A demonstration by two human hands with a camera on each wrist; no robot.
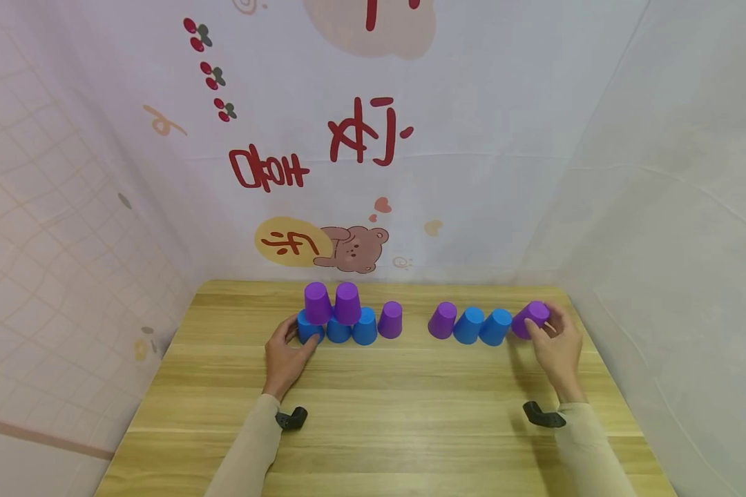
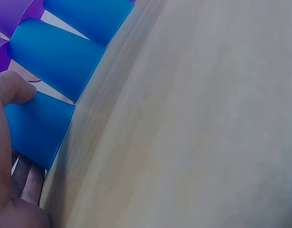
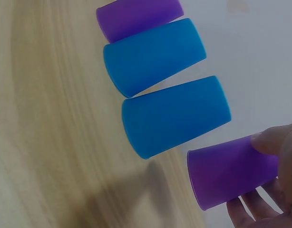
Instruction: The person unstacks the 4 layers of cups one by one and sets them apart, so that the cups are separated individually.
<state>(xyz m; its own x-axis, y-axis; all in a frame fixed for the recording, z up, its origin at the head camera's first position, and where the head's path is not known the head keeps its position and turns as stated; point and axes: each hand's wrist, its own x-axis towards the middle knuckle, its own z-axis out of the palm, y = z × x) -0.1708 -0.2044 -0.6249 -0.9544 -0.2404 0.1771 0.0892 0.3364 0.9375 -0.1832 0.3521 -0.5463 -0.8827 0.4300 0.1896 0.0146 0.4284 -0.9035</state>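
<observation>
My left hand wraps the leftmost blue cup at the stack's base w/ thumb on top, prob. to steady the two purples above, while my right hand pinches the tilted end purple cup off the table.

Leftmost blue cup stands upside down on the table, bottom row, a purple one stacked above. Far right, the purple cup tilts, lifted off the wood.
</observation>
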